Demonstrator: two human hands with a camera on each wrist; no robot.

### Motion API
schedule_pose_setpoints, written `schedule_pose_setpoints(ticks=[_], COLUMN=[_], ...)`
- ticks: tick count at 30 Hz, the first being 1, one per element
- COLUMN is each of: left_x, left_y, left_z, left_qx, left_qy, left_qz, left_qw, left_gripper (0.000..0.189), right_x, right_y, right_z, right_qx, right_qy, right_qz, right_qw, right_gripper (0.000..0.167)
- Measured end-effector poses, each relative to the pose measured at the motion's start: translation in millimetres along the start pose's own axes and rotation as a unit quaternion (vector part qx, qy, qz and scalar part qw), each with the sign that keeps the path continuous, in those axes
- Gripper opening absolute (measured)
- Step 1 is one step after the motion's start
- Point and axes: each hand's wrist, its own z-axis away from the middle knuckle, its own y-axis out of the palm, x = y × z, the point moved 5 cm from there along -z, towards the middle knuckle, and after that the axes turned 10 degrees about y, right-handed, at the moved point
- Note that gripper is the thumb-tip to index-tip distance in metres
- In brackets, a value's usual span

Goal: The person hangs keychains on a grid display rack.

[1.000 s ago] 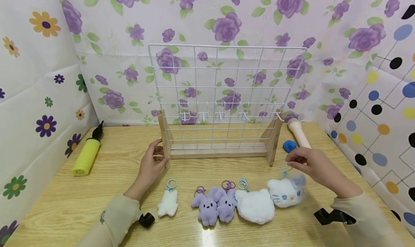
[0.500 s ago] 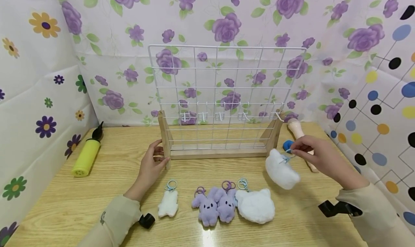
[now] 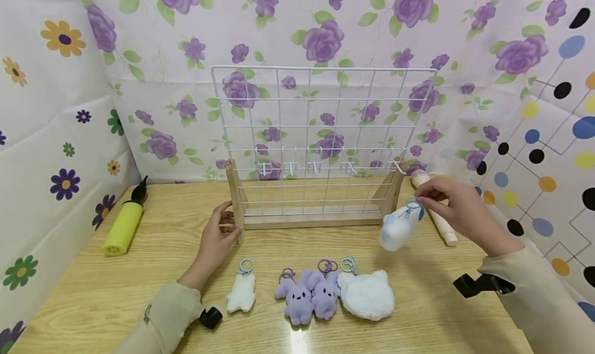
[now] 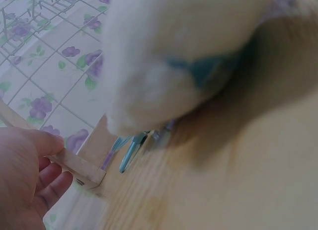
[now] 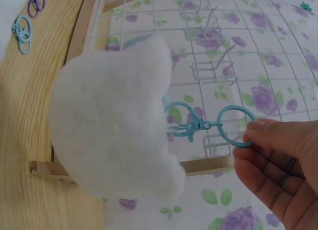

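Observation:
Between right thumb and index finger, my right hand (image 3: 453,209) pinches the light blue ring (image 5: 219,128) of a white plush cat-head keychain (image 3: 397,231). The plush hangs above the table, in front of the rack's right foot; the right wrist view shows its plain back. My left hand (image 3: 216,236) grips the left wooden post (image 3: 235,199) of a white wire grid rack (image 3: 312,222), thumb in front. Several white hooks (image 3: 348,167) line the grid. On the table lie a small white plush keychain (image 3: 241,293), two purple plush keychains (image 3: 298,299) and another white cat-head keychain (image 3: 367,296).
A yellow-green hand pump (image 3: 123,225) lies at the left. Behind my right hand are a pale pink cylindrical object (image 3: 443,227) and a small blue object (image 3: 421,209), partly covered. Patterned cloth (image 3: 176,111) surrounds the wooden table on its back and sides.
The right hand has lifted the white cat-head keychain off the table by its ring and carried it up and back toward the rack, the plush turning as it hangs. The left hand stays put.

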Motion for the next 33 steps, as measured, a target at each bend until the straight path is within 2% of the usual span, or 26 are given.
schedule_pose_setpoints(ticks=[5,21,33], left_x=[-1.3,-2.8,-1.9], left_y=[-0.3,-0.5,-0.6], left_z=[1.0,-0.1,0.3], left_qx=[-0.009,0.007,0.005], left_qy=[0.015,-0.014,-0.014], left_qz=[-0.015,0.005,0.007], left_qw=[0.9997,0.9999,0.9999], left_gripper=[0.066,0.065,0.065], right_x=[1.7,3.5,-2.3], right_y=[-1.5,2.1,7.5], right_z=[-8.3,-31.1,-39.8], right_qx=[-0.002,-0.049,-0.033], right_qy=[0.017,0.03,0.066], right_qz=[-0.009,-0.035,-0.043], right_qw=[0.9998,0.9978,0.9963], right_gripper=[0.01,0.01,0.012])
